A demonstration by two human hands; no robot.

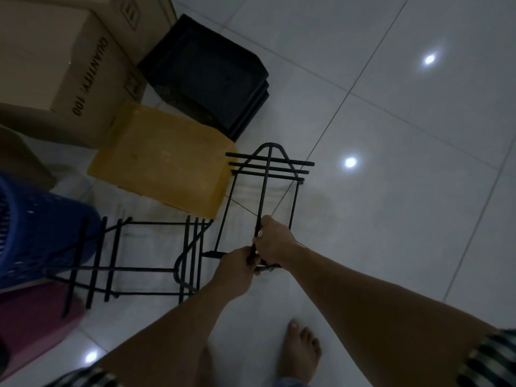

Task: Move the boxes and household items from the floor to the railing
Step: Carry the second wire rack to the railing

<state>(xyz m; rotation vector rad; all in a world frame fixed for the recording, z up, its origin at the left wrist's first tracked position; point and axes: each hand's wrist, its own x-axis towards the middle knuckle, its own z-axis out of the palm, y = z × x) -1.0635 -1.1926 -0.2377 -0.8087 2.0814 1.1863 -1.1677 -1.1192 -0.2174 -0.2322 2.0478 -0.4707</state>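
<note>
Both hands meet at the near end of a black wire rack (266, 171). The right hand (275, 241) is curled round its centre rod and the left hand (237, 268), just beside and slightly nearer the body, grips the bottom bar. Both arms are stretched forward and down, the right one reaching a little further.

The rack's long axis runs straight away from the person, from the grip out to its arched far end over the tiled floor (391, 191). The hands therefore hold one end with the whole length ahead of them. I cannot tell whether the far end touches the tiles. My guess is that it will swing or droop as it comes up, so the lift needs a firm wrist.

Left of the held rack a second rack (186, 247) lies flat, with a blue basket (36, 233) beyond it. Touching or just beside the held rack's left side is a yellow box (164, 169). Further out from it are stacked black crates (212, 76) and a large cardboard box (55, 60). No railing is in view.
</note>
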